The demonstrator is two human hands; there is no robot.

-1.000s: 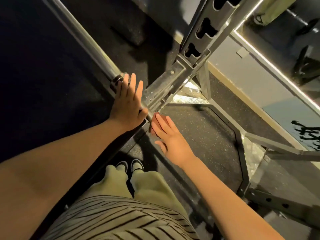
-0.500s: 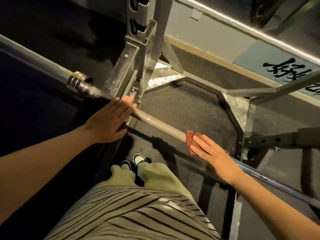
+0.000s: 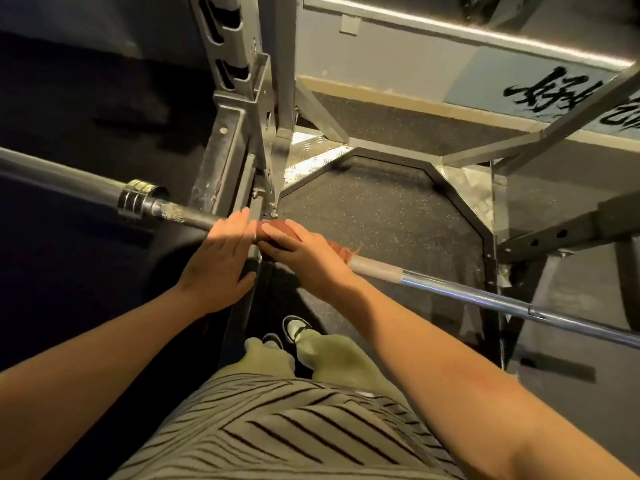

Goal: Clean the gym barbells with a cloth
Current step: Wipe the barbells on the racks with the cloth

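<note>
Head view: left hand [image 3: 218,261] rests flat on barbell [image 3: 450,289], right hand [image 3: 306,256] grips red cloth [image 3: 342,251] around it.

You are sliding your right hand [image 3: 304,261] and the reddish cloth [image 3: 341,252] back along the barbell [image 3: 450,289] toward the rack upright [image 3: 225,161], closing the gap to your left hand [image 3: 218,265], now just beside it.

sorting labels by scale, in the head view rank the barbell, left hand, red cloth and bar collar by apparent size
1. barbell
2. left hand
3. red cloth and bar collar: unsure, the right hand covers most of the cloth
</note>
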